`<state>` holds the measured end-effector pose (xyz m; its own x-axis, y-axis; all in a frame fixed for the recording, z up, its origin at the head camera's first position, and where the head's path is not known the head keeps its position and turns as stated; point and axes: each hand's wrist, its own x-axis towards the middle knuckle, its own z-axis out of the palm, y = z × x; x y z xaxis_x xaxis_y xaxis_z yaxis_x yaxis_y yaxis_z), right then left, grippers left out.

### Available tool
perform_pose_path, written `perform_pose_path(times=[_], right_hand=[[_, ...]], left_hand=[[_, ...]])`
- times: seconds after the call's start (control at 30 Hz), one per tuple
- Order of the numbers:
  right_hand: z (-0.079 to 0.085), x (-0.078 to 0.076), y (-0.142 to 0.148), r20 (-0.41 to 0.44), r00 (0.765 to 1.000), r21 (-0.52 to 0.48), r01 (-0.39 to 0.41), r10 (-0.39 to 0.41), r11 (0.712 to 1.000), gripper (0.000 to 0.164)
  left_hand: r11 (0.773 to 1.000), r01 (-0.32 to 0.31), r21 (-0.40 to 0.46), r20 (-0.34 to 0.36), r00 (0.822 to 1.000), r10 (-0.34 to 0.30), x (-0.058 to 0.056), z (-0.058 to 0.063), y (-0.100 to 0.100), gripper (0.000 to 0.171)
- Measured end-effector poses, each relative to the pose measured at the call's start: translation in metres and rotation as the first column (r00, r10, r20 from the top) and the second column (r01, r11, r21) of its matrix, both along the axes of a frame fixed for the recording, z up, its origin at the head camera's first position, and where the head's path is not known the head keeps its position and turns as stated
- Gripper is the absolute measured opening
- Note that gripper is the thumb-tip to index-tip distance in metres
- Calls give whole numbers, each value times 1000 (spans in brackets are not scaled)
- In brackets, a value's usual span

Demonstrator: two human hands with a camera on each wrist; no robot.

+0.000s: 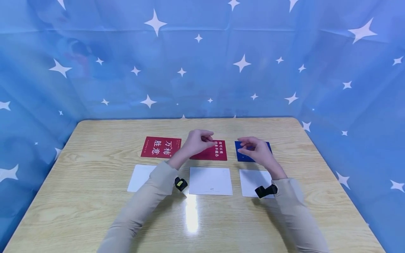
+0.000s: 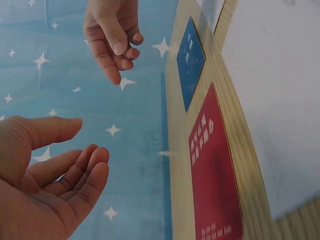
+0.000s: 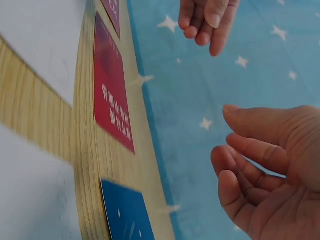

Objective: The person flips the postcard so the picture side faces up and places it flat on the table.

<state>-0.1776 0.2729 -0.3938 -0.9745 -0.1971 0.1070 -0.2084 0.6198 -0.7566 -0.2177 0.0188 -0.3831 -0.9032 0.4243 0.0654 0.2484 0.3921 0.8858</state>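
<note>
Head view, cards (image 1: pixel 161 147) on table (image 1: pixel 79 182), hands (image 1: pixel 194 143) above

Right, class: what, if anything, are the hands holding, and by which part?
Nothing is held: the left hand and right hand are both empty, clear of the red cards and blue card.

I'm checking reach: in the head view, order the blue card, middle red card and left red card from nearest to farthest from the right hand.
1. Blue card: right end, partly behind the right hand.
2. Middle red card: left of the blue card.
3. Left red card: left end.
</note>
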Motion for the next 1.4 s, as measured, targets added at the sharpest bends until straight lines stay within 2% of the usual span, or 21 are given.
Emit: perform_pose_path(times=[0.13, 0.33, 0.47, 0.63, 0.9, 1.13, 1.4], right_hand=[[0, -1, -14, 11, 999, -11, -36, 36, 999, 38], [-4, -1, -36, 6, 997, -36, -82, 83, 996, 36], [-6, -2, -51, -1, 990, -57, -142, 142, 988, 36], [-11, -1, -70, -49, 975, -64, -219, 216, 974, 37], [-16, 1, -101, -71, 955, -83, -292, 287, 953, 40], [-19, 3, -129, -47, 929, -72, -370, 368, 926, 42], [-28, 6, -157, 15, 911, -85, -410, 413, 908, 45]], left_hand=[[999, -29, 16, 23, 999, 29, 2, -1, -20, 38], [999, -51, 16, -14, 999, 51, 7, -8, -48, 37], [999, -51, -12, -26, 998, 51, 14, -16, -62, 38], [998, -60, -28, -69, 996, 58, 21, -24, -78, 37], [996, -85, -37, -139, 987, 79, 35, -25, -110, 33], [988, -140, -65, -115, 985, 132, 47, -27, -140, 30], [977, -184, -109, -79, 981, 176, 60, -35, -168, 26]])
